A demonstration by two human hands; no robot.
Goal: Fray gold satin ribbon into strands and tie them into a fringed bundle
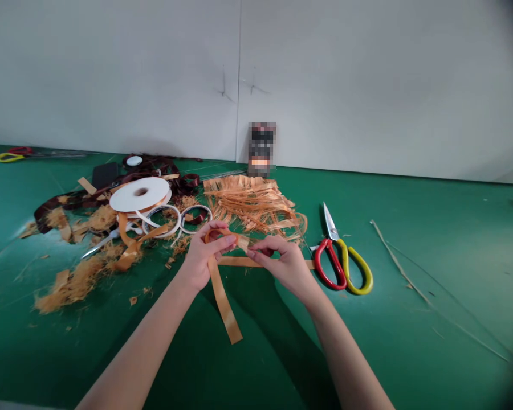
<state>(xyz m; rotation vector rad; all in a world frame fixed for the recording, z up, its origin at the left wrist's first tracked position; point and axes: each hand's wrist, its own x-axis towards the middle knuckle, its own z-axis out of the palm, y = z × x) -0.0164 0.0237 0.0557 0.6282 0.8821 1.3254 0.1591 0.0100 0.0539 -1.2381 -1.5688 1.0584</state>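
My left hand (206,256) pinches an orange satin ribbon (224,310), bent into a small loop at the fingertips, with a long tail hanging down over the green mat (256,353). My right hand (280,262) holds the ribbon's other strand between thumb and fingers, close to the left hand. That strand runs right behind the right hand and ends near the red-and-yellow scissors (342,263), which lie closed on the mat. Part of the ribbon is hidden by my fingers.
A white ribbon spool (139,193) and a heap of frayed orange fibres (252,208) lie beyond my hands. Dark brown ribbon (64,206), loose fluff (74,285) and a dark phone (105,175) lie left. Thin stalks (410,279) lie right. A white wall (367,85) stands behind.
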